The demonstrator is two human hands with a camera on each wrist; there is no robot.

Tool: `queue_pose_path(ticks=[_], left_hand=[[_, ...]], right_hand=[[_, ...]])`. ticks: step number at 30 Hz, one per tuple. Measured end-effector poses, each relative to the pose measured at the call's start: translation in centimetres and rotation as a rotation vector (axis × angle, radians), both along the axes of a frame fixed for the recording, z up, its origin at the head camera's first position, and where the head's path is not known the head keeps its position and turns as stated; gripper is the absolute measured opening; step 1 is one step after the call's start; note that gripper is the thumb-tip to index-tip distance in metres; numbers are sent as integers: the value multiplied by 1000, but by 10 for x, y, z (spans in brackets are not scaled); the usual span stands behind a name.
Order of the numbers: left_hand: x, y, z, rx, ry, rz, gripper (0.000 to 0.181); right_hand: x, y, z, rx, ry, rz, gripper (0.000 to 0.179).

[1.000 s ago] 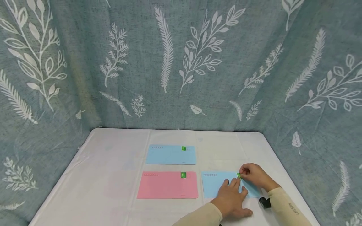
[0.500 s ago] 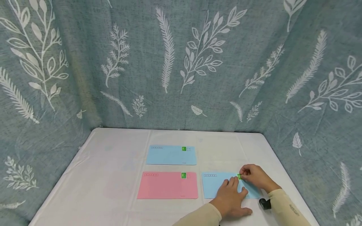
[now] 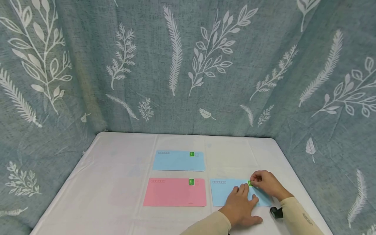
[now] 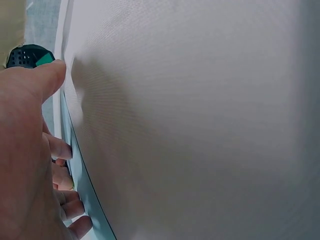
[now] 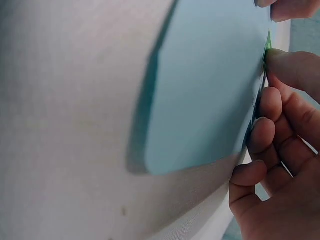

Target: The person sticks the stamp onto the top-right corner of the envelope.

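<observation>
On the right part of the table lies a blue envelope [image 3: 220, 195]. My left hand [image 3: 239, 205] rests on its lower middle, fingers spread and fairly straight, thumb on the cloth. At the envelope's upper right corner my right hand [image 3: 268, 184] pinches a small green stamp [image 3: 250, 183] between thumb and index finger. The right wrist view has the stamp [image 5: 269, 42] nearly edge-on under the thumb, with the other fingers curled at the envelope's edge. Whether the whole stamp lies flat cannot be told. In the left wrist view, the left fingertips [image 4: 75, 207] touch the envelope.
A pink envelope [image 3: 174, 195] bearing a green stamp lies left of the hands. Behind it is another blue envelope [image 3: 176, 163], also stamped. A white cloth [image 3: 117, 176] covers the table, and a leaf-patterned curtain [image 3: 188, 65] surrounds its back and sides.
The stamp under my right fingers looks slightly more level than a second ago. Both hands have hardly moved; the head view shifts a little.
</observation>
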State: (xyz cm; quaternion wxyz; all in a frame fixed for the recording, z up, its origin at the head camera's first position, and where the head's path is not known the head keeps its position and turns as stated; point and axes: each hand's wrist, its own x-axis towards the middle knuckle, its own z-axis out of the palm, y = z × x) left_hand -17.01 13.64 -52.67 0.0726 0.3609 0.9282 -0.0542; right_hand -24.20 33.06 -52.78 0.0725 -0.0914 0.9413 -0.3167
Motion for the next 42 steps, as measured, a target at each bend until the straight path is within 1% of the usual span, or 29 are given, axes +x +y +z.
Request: queue_pose_path(ticks=[7,12,14,17,20,23,25,27,30,33,35,38,40,41,42], left_hand=[[-1,1,0,-4,-12,5,77],[1,2,2,-4,-6,6,77],[2,2,2,-7,-3,8,76],[2,2,0,0,-4,14,77],[1,3,-2,48,-21,39,75],[-1,2,-4,145,-44,82,70],[-2,1,-5,196,-37,94,70],[-2,-3,-5,243,-8,85,72],[2,-14,-7,269,61,48,75],[9,-33,-6,300,110,30,74],[13,-46,-3,311,115,41,73],[18,-67,3,321,115,68,75],[20,-80,7,323,125,88,77],[21,-87,8,324,144,98,79],[22,-94,10,329,144,115,80]], right_hand=[[0,0,0,4,-4,-14,12],[1,2,-2,3,-5,-33,12],[2,3,-3,-2,9,-30,12],[2,3,-6,-22,41,-53,12],[2,2,-8,-46,68,-70,14],[2,1,-8,-61,80,-105,20],[2,0,-6,-62,89,-125,26],[4,1,-4,-65,101,-150,32],[9,0,2,-77,110,-174,37],[17,-2,9,-80,124,-178,35],[23,-6,16,-61,154,-161,32],[33,-13,26,-27,219,-112,31],[41,-18,33,-9,255,-77,34],[45,-20,36,-8,266,-62,36],[50,-22,39,-13,269,-50,38]])
